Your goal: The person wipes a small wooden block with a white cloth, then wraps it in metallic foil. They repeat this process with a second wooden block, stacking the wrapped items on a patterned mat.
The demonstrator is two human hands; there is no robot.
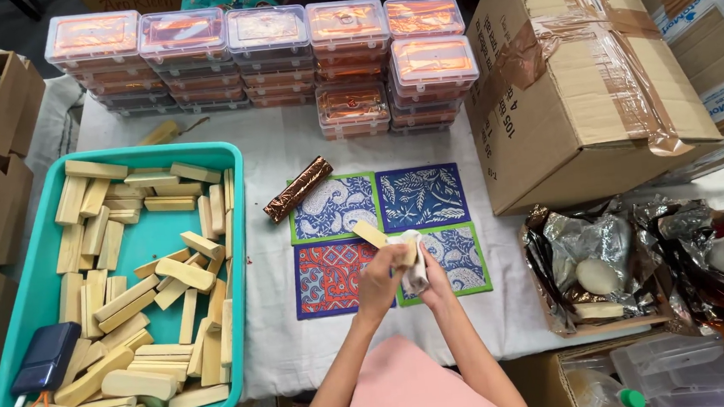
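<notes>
Just below the middle of the frame, my left hand point(378, 281) grips a pale wooden block point(370, 234), its free end slanting up and left. My right hand point(431, 277) pinches a white cloth point(413, 264) against its lower end. The block looks light, stiff and smooth, best held by its long sides; both hover above the patterned cards point(335, 207) on the tabletop point(304, 346).

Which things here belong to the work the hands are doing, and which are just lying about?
In use:
left hand
right hand
pale bar
white cloth

Lying about:
teal tray of bars
four patterned cards
foil-wrapped roll
stacked clear boxes
cardboard box
</notes>
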